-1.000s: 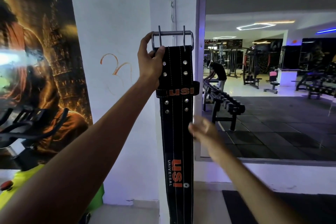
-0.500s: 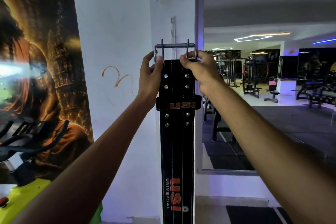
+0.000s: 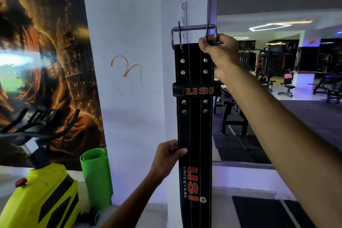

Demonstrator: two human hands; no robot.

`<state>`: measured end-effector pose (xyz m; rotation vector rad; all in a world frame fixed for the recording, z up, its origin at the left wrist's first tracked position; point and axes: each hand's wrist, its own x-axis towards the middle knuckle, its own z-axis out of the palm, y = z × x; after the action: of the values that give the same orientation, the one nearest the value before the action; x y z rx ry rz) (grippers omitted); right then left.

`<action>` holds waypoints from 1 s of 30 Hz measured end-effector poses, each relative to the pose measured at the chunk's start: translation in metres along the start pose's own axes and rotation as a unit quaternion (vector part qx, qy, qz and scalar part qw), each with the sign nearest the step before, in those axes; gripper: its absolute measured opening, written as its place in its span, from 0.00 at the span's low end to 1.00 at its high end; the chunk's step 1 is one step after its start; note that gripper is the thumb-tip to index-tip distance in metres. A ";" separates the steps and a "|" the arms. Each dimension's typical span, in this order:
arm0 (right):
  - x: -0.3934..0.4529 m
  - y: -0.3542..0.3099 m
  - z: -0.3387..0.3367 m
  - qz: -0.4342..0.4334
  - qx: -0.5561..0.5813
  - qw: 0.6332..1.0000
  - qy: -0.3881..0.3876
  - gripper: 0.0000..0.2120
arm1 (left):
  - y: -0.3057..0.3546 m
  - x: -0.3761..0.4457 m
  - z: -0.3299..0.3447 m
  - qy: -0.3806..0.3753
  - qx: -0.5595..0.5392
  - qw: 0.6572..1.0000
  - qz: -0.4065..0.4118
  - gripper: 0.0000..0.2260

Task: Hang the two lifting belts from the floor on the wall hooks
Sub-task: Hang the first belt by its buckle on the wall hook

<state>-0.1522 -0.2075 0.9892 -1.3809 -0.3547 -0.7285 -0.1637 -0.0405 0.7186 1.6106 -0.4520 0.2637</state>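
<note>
A black lifting belt (image 3: 194, 126) with orange USI lettering hangs straight down in front of a white pillar. Its steel double-prong buckle (image 3: 192, 29) is at the top. My right hand (image 3: 219, 52) grips the buckle's right corner and the belt's top edge. My left hand (image 3: 169, 155) pinches the belt's left edge about halfway down. A narrow white hook rail (image 3: 184, 15) is fixed to the pillar just behind and above the buckle; I cannot tell whether the buckle touches it. No second belt is in view.
A large mirror (image 3: 277, 79) to the right reflects the gym floor, a dumbbell rack and benches. At the left stand a yellow-green exercise bike (image 3: 42, 196) with black handlebars, a rolled green mat (image 3: 97, 177) and a wall poster (image 3: 42, 52).
My left hand has let go of the buckle and dropped to the belt's left edge halfway down. My right hand keeps its grip on the buckle, which sits closer to the hook rail.
</note>
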 end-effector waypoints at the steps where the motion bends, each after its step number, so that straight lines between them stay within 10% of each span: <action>1: -0.001 0.001 -0.001 0.001 0.001 1.000 0.003 0.07 | -0.011 -0.006 -0.001 -0.013 0.016 1.000 -0.015 0.08; 4: -0.006 0.002 -0.003 -0.004 -0.005 1.000 0.007 0.07 | -0.037 -0.016 -0.002 -0.067 0.046 0.996 -0.035 0.05; 9: -0.014 0.003 -0.007 0.010 -0.007 1.000 -0.005 0.07 | -0.008 -0.005 -0.001 -0.014 0.037 0.999 -0.022 0.27; 13: -0.018 0.009 -0.007 0.013 -0.015 1.000 -0.021 0.09 | 0.048 0.021 -0.004 0.036 -0.022 0.998 0.038 0.07; 27: -0.029 0.005 -0.019 0.016 0.017 1.000 -0.001 0.08 | -0.035 -0.035 0.005 -0.075 0.082 0.992 -0.061 0.03; 30: -0.035 0.010 -0.018 0.023 0.012 0.999 0.021 0.14 | 0.002 -0.020 -0.002 -0.036 0.075 0.996 -0.043 0.19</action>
<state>-0.1748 -0.2153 0.9561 -1.3454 -0.2969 -0.7114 -0.1821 -0.0364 0.7125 1.7859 -0.4245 0.1774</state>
